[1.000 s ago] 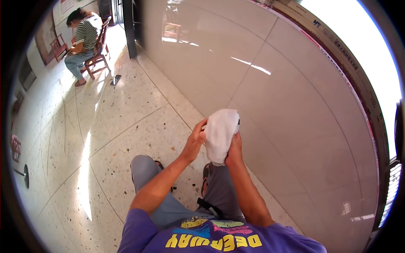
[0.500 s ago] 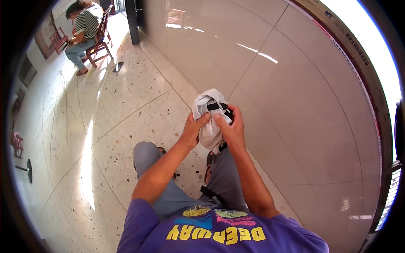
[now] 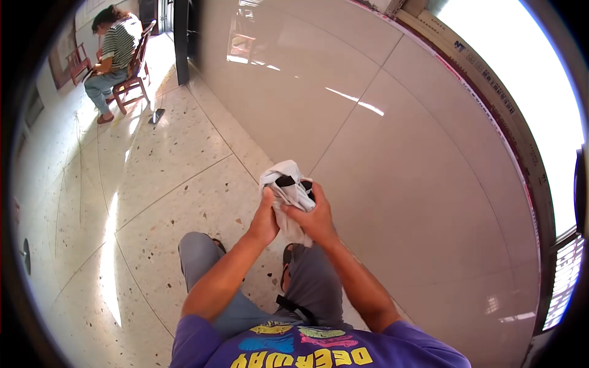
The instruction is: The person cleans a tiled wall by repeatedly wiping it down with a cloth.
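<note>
A bunched light-grey cloth item (image 3: pixel 297 195) with black parts is held up in front of my knees. Its exact kind cannot be made out from the folds. My left hand (image 3: pixel 264 221) grips its left side, thumb pointing up along the fabric. On the other side, my right hand (image 3: pixel 317 216) is closed around it, with the thumb laid across the front and the fingers behind, partly hidden. A black patch shows at the top, and another lies beside my right fingers. The lower end of the cloth hangs between my wrists.
A glossy tiled wall (image 3: pixel 417 184) rises close on my right. Speckled floor (image 3: pixel 178 178) stretches left. At the far left a person (image 3: pixel 116 55) sits on a wooden chair (image 3: pixel 136 76), near a dark flat object (image 3: pixel 157 116) on the floor. A bright opening is at upper right.
The cloth and both hands sit lower and further left in view, as the camera view has shifted. My right thumb has moved across the cloth, and the folds look more gathered.
</note>
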### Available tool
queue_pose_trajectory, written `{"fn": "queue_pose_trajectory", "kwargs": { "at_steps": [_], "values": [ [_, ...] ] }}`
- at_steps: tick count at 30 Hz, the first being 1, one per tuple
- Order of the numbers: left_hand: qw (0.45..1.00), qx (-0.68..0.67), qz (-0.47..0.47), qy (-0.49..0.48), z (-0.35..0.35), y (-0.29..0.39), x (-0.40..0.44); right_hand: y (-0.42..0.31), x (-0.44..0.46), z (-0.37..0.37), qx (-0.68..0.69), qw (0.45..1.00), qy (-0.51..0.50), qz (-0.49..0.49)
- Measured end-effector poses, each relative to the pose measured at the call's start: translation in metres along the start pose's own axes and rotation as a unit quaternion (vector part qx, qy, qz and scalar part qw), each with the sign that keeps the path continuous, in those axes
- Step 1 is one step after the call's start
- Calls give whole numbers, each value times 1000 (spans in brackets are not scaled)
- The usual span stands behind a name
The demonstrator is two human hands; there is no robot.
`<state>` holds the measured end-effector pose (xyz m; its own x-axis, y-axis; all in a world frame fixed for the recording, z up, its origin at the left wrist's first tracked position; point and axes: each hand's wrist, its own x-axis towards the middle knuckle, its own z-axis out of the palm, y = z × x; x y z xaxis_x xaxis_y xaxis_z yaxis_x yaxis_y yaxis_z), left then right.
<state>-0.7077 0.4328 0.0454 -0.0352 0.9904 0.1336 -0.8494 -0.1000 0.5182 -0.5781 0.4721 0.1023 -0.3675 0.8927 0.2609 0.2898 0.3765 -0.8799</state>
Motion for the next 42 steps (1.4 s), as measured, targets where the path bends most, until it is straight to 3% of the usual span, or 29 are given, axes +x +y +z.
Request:
{"fn": "queue_pose_trajectory", "kwargs": {
  "at_steps": [2,5,6,9,13,16,19,21,24,29,32,33,37,41,42],
  "values": [
    [994,73,23,-75,-8,2,5,-9,27,-31,-13,1000,-12,-13],
    [978,195,16,-67,-11,20,7,-41,100,-98,-158,975,77,-135],
    [979,199,1,-54,-15,24,9,-65,128,-119,-223,938,125,-235],
    [986,150,-64,-29,-23,38,15,-129,203,-173,-385,833,244,-313],
    [985,143,-86,-32,-24,46,25,-172,291,-218,-488,654,352,-459],
    [983,156,-91,-15,-28,47,29,-172,322,-217,-582,595,326,-448],
    [984,151,-93,-6,-34,51,37,-137,333,-193,-676,503,270,-467],
    [987,133,-89,-4,-39,52,42,-95,331,-169,-648,556,207,-477],
    [989,124,-84,-1,-44,55,45,-2,304,-126,-650,587,102,-472],
    [989,124,-83,16,-50,66,44,155,234,-94,-675,545,-133,-479],
    [987,134,-85,27,-57,69,49,130,255,-92,-655,574,-92,-483],
    [986,137,-91,31,-59,68,49,100,267,-91,-678,556,-78,-475],
    [985,131,-101,39,-62,67,55,26,337,-76,-660,564,105,-485],
    [985,131,-108,41,-65,63,63,48,378,-42,-669,534,145,-496],
    [985,130,-108,41,-65,63,64,69,374,-27,-666,547,119,-493]
  ]
}}
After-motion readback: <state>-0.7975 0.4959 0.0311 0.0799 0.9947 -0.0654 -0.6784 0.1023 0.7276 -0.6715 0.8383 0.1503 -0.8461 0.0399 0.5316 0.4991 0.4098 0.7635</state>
